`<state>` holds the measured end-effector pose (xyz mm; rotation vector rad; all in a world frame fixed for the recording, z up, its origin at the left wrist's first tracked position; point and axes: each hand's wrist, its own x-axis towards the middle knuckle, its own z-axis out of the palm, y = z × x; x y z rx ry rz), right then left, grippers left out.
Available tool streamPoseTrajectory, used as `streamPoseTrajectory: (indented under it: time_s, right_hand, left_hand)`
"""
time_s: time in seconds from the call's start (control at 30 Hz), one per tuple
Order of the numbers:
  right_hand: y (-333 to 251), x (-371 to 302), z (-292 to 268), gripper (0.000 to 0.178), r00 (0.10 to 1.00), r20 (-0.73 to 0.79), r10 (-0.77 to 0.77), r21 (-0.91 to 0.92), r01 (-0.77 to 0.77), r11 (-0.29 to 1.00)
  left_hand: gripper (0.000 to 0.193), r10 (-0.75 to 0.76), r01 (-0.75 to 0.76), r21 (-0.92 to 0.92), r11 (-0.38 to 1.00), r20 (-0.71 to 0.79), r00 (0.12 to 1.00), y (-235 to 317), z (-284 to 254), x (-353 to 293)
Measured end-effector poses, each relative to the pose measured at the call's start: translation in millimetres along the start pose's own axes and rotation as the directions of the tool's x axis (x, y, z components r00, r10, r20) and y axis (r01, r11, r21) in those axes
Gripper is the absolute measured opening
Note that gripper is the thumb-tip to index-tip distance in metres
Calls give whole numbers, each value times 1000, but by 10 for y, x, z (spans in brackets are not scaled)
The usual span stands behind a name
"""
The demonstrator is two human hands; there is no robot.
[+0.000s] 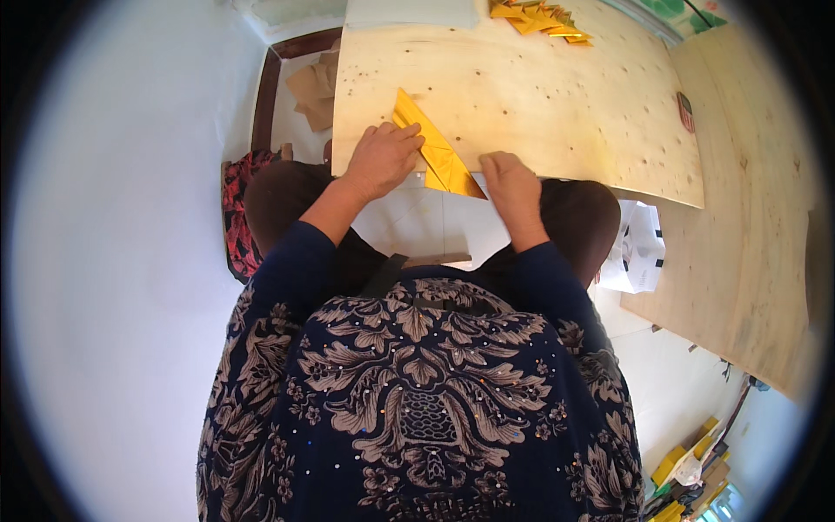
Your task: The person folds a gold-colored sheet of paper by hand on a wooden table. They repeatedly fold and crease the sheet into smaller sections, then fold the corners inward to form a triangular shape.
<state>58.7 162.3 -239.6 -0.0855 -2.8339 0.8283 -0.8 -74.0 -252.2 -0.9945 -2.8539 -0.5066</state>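
Observation:
A sheet of shiny gold paper [444, 162], folded into a long pointed shape, lies slantwise at the near edge of the table. Its lower end juts out past that edge. My left hand [383, 159] has its bent fingers pressed on the paper's left side, holding it. Beside the paper's lower right end is my right hand [515, 193], with its fingers curled in. I see nothing in that hand, though the inside of its grip is partly hidden.
Several folded gold paper pieces [544, 19] lie together at the far side of the plywood table [565, 113]. A small red and grey device [686, 112] rests near its right edge. A white bag [639, 248] stands below on the right. Brown paper [311, 94] lies beyond the left edge.

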Motion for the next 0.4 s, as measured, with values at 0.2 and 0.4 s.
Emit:
streamPoseTrajectory:
  time_s: [0.2, 0.4]
  right_hand:
    - [267, -91, 163, 36, 821, 487, 297, 210, -441, 873]
    - [-243, -246, 493, 29, 570, 799, 194, 503, -809, 306]
  left_hand:
    - [28, 96, -97, 79, 992, 23, 995, -182, -124, 171]
    - [26, 26, -90, 243, 966, 253, 967, -92, -372, 357]
